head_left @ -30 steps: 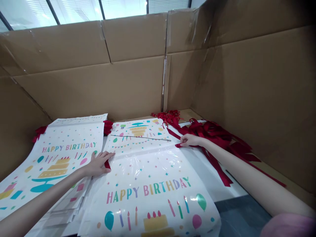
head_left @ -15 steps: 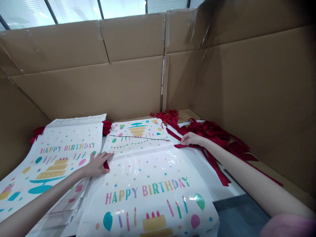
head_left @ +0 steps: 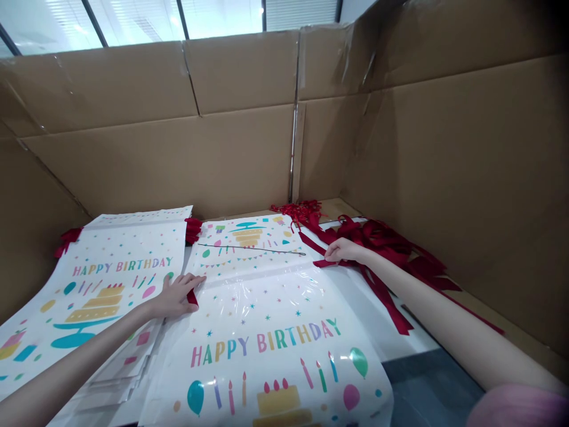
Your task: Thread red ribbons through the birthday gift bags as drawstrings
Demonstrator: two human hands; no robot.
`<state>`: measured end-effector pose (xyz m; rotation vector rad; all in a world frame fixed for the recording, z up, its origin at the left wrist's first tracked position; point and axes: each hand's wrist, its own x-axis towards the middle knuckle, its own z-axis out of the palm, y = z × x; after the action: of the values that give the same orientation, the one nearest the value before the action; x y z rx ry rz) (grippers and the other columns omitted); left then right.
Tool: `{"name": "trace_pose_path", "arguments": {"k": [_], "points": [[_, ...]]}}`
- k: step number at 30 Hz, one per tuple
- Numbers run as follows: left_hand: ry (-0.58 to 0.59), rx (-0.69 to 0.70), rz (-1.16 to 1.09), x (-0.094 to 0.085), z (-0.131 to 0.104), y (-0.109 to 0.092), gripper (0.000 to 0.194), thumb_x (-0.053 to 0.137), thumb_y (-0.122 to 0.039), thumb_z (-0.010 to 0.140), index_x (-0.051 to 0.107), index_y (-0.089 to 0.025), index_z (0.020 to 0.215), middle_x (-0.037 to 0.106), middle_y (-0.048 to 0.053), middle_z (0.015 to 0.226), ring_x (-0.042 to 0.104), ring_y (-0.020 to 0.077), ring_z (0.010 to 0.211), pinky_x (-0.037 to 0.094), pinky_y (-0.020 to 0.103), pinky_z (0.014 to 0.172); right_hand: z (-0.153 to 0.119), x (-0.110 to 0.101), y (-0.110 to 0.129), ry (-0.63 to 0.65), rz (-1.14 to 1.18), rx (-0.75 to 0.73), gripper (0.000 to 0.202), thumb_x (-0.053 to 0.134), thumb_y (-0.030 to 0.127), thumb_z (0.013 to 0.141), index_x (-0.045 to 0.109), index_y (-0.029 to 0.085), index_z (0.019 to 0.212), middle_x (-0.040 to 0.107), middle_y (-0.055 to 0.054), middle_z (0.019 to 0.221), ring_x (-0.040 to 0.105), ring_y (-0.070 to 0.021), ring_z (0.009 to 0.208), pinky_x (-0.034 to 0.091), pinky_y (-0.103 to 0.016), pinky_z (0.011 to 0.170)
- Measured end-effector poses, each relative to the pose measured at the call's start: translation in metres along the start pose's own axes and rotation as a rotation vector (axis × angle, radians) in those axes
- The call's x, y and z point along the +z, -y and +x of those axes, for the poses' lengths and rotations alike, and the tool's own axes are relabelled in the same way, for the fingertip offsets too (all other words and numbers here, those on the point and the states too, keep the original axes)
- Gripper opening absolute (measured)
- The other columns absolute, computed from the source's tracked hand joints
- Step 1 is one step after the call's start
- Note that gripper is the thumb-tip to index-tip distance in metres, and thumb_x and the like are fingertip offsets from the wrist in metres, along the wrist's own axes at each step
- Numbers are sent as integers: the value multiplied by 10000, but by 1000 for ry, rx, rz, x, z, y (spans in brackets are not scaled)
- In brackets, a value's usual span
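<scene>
A glossy white sheet (head_left: 267,320) printed with HAPPY BIRTHDAY, balloons, candles and a cake lies in front of me. At its left edge rests my left hand (head_left: 178,295), with a small piece of red ribbon (head_left: 192,298) showing between thumb and fingers. My right hand (head_left: 341,251) is closed at the sheet's upper right edge, pinching a red ribbon (head_left: 322,263) whose cut end points left. Across the upper part of the sheet lies a long thin dark needle-like rod (head_left: 251,248), touched by neither hand.
To the left is a stack of similar printed sheets (head_left: 133,237), with red ribbon bundles (head_left: 70,242) at its sides. A heap of loose red ribbons (head_left: 377,237) lies at right, and red tassel-like cords (head_left: 302,210) at the back. Tall cardboard walls (head_left: 240,142) enclose the workspace.
The camera view has shifted very slightly. Both hands stay in place, and the sheet, rod and ribbons lie as before.
</scene>
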<state>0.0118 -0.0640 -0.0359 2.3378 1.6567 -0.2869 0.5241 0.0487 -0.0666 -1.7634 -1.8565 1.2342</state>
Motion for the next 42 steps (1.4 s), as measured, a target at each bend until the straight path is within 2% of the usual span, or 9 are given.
{"name": "trace_pose_path", "arguments": {"k": [7,12,18,24,28,42], "points": [[-4,17,-18,1,0,3,709,469,-519,768,278,-287,1410,399,124,1344,360,332,1224,64,598,1024,-4,-6,10,12,-108,52,273,762,330,564,722,127,744,678,-73,617,642,-168,610,363,-171,402],[-15,30,-23,3,0,5,703,457,-535,775,268,-307,1413,394,115,1355,369,336,1215,73,605,1017,-4,-10,12,-6,-107,77,287,767,343,548,712,127,729,680,-84,601,654,-184,634,380,-175,418],[-11,26,-21,5,2,8,711,471,-523,758,290,-296,1407,394,118,1348,366,348,1210,109,619,1000,-4,-12,16,-28,-117,116,217,755,282,547,691,128,687,684,-80,615,660,-177,655,388,-165,434],[-16,21,-34,4,1,6,696,489,-451,751,297,-297,1402,395,113,1344,368,340,1208,81,625,1004,-4,-10,17,-58,-133,133,171,745,228,537,682,132,663,679,-71,599,662,-180,654,394,-166,433],[-22,24,-22,4,1,5,696,490,-470,751,311,-286,1398,404,124,1338,381,345,1194,85,625,1002,-2,-6,13,-67,-146,140,175,745,224,532,682,141,672,672,-61,583,663,-180,635,390,-159,413],[-10,15,-33,4,2,5,711,497,-461,739,299,-289,1400,403,121,1339,368,354,1216,58,661,1001,-3,-2,10,-97,-150,157,150,707,178,595,663,128,729,667,-57,589,665,-164,633,388,-149,418]]}}
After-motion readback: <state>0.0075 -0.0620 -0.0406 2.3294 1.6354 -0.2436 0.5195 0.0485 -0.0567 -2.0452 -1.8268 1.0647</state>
